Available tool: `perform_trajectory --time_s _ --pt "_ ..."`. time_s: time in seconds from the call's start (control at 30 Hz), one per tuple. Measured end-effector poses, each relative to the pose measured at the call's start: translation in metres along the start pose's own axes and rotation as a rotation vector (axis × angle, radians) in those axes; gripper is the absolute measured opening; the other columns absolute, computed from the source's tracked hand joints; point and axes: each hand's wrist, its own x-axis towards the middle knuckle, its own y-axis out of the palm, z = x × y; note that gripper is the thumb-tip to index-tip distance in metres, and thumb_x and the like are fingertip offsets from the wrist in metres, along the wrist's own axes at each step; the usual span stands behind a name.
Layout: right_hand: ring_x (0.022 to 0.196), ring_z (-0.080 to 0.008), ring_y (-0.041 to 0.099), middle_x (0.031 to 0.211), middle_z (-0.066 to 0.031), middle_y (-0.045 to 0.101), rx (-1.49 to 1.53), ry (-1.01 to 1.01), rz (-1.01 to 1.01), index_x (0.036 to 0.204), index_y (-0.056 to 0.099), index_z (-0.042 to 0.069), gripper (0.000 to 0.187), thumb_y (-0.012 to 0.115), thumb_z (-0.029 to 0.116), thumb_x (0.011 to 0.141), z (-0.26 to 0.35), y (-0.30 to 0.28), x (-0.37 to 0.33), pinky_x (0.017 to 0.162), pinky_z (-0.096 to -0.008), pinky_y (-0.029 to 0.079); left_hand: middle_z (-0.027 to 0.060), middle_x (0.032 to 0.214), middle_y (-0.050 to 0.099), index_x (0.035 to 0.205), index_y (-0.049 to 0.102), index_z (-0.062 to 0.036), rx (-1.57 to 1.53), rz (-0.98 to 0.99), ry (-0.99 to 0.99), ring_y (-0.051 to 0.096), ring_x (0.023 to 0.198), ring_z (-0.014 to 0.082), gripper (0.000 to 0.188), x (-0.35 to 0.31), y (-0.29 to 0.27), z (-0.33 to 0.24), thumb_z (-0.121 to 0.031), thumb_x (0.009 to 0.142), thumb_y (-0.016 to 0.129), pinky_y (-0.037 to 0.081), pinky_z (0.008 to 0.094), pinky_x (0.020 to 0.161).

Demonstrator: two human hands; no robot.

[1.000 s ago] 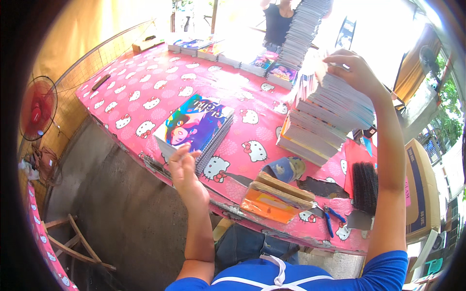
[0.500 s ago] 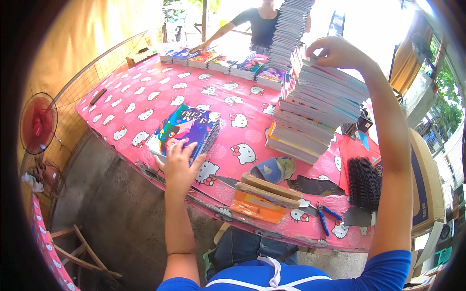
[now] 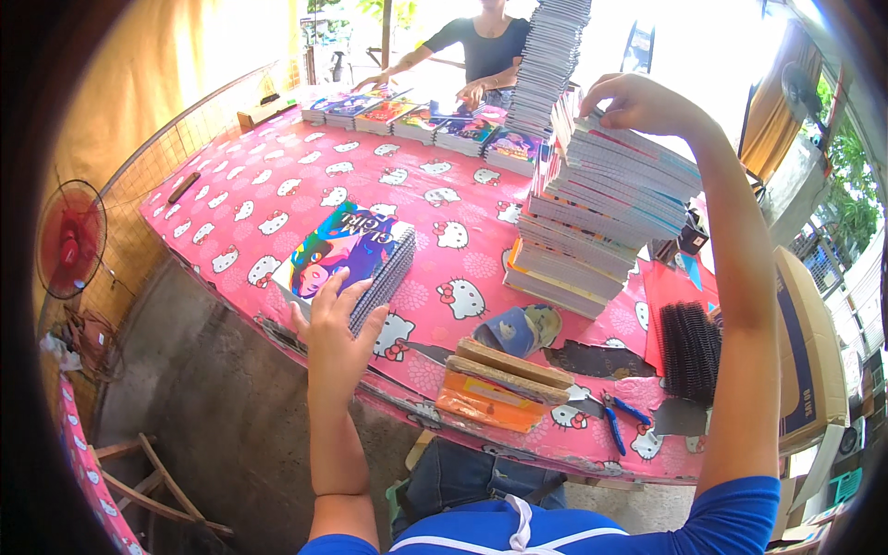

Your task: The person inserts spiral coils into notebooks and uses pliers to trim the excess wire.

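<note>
My left hand [image 3: 333, 324] rests open on the near edge of a short stack of spiral notebooks [image 3: 338, 248] with colourful illustrated covers, its fingers spread over the lower cover and coil side. At the right, a tall leaning stack of unbound books [image 3: 610, 199] rises from the table, page edges toward me. My right hand [image 3: 638, 104] reaches up to its top, fingers curled and closed on the edge of the uppermost book. Between the two stacks and me lie a blue tape roll [image 3: 518, 330] and a wooden jig with an orange front [image 3: 499, 393].
Blue-handled cutters [image 3: 615, 421] and black plastic coils [image 3: 689, 351] lie at the near right of the pink-covered table [image 3: 425, 268]. Several notebook stacks [image 3: 462, 134] line the far edge, where another person [image 3: 486, 55] stands. A taller notebook pile [image 3: 548, 69] stands behind my stack.
My left hand has slid slightly toward me and left on the notebooks. Across the table, the other person's second hand has come down over the notebook stacks. My right hand has barely moved.
</note>
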Motion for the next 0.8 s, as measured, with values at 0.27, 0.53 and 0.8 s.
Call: perform_trajectory --time_s 0.27,0.53,0.8 --pt "0.091 -0.0177 0.058 0.103 -0.0065 0.065 0.082 0.037 -0.061 0.102 0.069 0.009 0.024 0.064 0.011 0.078 -0.009 0.001 0.004 0.077 -0.0305 0.048 0.0144 0.127 0.055 0.108 0.066 -0.0112 -0.250 -0.033 0.066 0.050 0.120 0.0300 0.036 -0.015 0.002 -0.019 -0.034 0.081 0.069 0.010 0.0612 0.108" --pt "0.079 -0.0155 0.059 0.100 -0.0056 0.065 0.076 -0.037 -0.071 0.100 0.069 0.009 0.023 0.062 0.013 0.078 -0.014 -0.002 0.003 0.071 -0.0316 0.049 0.0143 0.125 0.056 0.107 0.067 -0.0105 -0.342 0.008 0.071 0.052 0.118 0.0298 0.033 -0.024 0.009 -0.020 -0.031 0.081 0.070 0.013 0.0611 0.108" --pt "0.080 -0.0163 0.061 0.103 -0.0069 0.061 -0.049 0.082 0.039 0.097 0.065 0.008 0.018 0.062 0.012 0.080 0.000 -0.004 0.011 0.074 -0.0281 0.049 0.0162 0.124 0.057 0.106 0.067 -0.0091 -0.392 -0.006 0.034 0.053 0.117 0.0303 0.031 -0.027 0.010 -0.013 -0.026 0.080 0.070 0.016 0.0609 0.107"
